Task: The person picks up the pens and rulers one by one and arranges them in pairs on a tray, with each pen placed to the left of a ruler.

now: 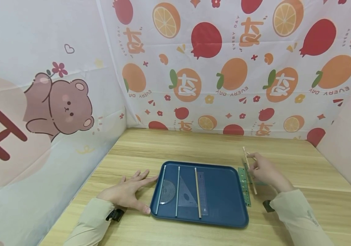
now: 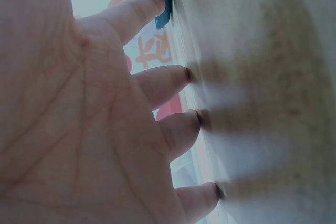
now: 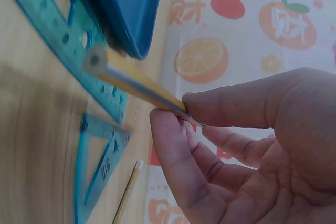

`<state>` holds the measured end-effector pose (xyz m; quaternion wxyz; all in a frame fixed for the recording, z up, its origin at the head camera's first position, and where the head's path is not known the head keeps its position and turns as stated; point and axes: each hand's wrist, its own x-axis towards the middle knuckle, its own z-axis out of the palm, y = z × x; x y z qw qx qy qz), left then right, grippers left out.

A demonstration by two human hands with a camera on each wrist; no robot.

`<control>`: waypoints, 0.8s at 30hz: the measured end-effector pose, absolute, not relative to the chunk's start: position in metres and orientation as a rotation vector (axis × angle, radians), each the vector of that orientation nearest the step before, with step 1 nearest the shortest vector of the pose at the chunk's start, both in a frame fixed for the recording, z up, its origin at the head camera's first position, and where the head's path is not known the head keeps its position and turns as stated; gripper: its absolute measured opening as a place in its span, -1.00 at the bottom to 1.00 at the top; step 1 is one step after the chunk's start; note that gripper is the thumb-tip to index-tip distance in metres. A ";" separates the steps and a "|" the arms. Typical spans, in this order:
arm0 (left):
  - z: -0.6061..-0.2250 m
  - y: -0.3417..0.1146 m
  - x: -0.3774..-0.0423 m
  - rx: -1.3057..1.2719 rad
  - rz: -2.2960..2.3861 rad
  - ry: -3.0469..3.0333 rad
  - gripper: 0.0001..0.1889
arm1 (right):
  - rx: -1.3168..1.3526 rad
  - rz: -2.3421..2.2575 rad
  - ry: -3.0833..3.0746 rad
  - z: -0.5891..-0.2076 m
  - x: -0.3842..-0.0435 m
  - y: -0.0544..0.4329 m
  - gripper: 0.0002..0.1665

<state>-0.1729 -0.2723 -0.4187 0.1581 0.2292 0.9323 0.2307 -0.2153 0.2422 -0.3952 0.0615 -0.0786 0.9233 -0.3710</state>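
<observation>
My right hand (image 1: 266,172) pinches a yellow-and-grey striped pencil (image 3: 142,85) between thumb and fingertip, tilted above the table just right of the blue tray (image 1: 224,191). My left hand (image 1: 129,191) has its fingers spread at the tray's left side, thumb and index fingertip right at the rim; the other fingertips rest on the table. Inside the tray lie a clear protractor (image 1: 167,192), a clear set square (image 1: 187,199) and a clear ruler (image 1: 202,194). Three pencils lie there too: a left one (image 1: 161,189), a middle one (image 1: 178,191) and a golden one (image 1: 198,193).
A green ruler (image 1: 243,186) with cut-out shapes lies along the tray's right edge. Beside it are a teal set square (image 3: 100,169) and another pencil (image 3: 127,192) on the wooden table. Printed cloth walls (image 1: 206,78) stand behind and at the sides.
</observation>
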 end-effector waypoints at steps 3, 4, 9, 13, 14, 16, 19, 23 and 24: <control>-0.419 -0.272 -0.173 0.656 0.656 2.668 0.24 | -0.249 -1.146 2.782 -0.396 -0.213 0.237 -0.26; -0.419 -0.272 -0.173 0.655 0.655 2.668 0.24 | -0.254 -1.155 2.775 -0.397 -0.212 0.236 -0.27; -0.418 -0.273 -0.173 0.652 0.657 2.661 0.24 | -0.260 -1.167 2.765 -0.400 -0.208 0.230 -0.27; -0.419 -0.273 -0.173 0.649 0.656 2.657 0.24 | -0.266 -1.157 2.767 -0.401 -0.206 0.226 -0.28; -0.419 -0.273 -0.173 0.648 0.657 2.655 0.23 | -0.277 -1.152 2.769 -0.401 -0.205 0.224 -0.27; -0.419 -0.273 -0.173 0.647 0.655 2.654 0.23 | -0.291 -1.148 2.768 -0.401 -0.203 0.222 -0.27; -0.419 -0.274 -0.174 0.645 0.655 2.655 0.23 | -0.307 -1.147 2.768 -0.400 -0.200 0.218 -0.26; -0.420 -0.274 -0.175 0.646 0.657 2.656 0.24 | -0.316 -1.167 2.758 -0.401 -0.196 0.213 -0.26; -0.421 -0.274 -0.175 0.642 0.657 2.655 0.24 | -0.335 -1.168 2.758 -0.402 -0.195 0.212 -0.26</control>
